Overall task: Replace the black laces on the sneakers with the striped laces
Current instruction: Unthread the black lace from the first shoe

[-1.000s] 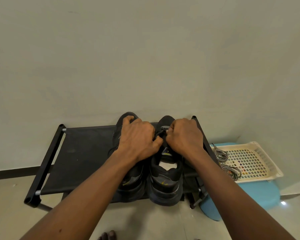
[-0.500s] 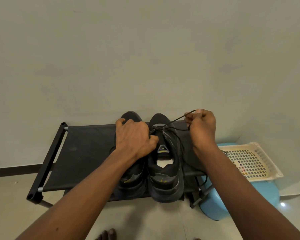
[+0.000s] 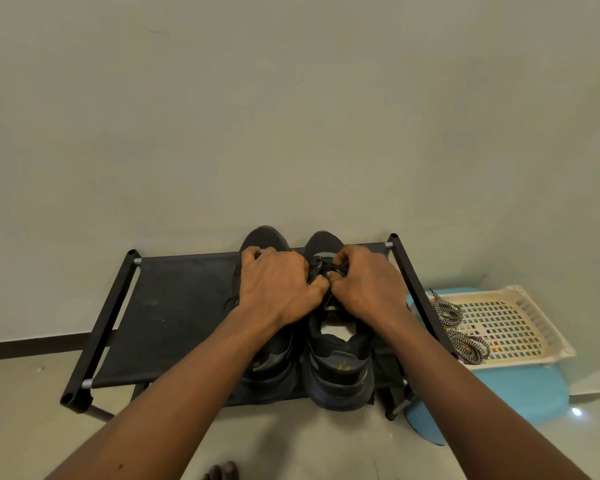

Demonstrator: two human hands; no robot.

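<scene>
Two black sneakers (image 3: 340,368) side by side on a black fabric shoe rack (image 3: 174,317), toes at 12 o'clock toward the wall (image 3: 291,116), heels at 6. Parked on the 3 o'clock half of the rack, pretty much touching each other.

Got both hands down on the lacing of the 3 o'clock sneaker (image 3: 326,240), up near its toe end. Left hand (image 3: 274,285) in from 7 o'clock, draped across the 9 o'clock sneaker (image 3: 265,237), fingers curled, thumb and forefinger pinching the black lace (image 3: 321,265). Right hand (image 3: 364,285) in from 5 o'clock, fingers curled as well, fingertips pinching the same black lace from the 3 o'clock side. Thumbs right up against each other in the middle. Can't tell which eyelet, honestly: all dark on dark and mostly buried under knuckles. Can make out a pale patch inside that sneaker's opening, just at 6 o'clock of the hands.

As for the striped laces (image 3: 447,311): two black-and-white bundles lying in a cream plastic tray (image 3: 527,361), hugging its 9 o'clock edge, one toward 12 and one toward 6. Tray perched on a light blue stool (image 3: 499,393), just off the rack's 3 o'clock end bar. Not touching either hand.

Also spotted some toes (image 3: 222,471) at the 6 o'clock edge of the view, on the tiled floor (image 3: 25,410).
</scene>
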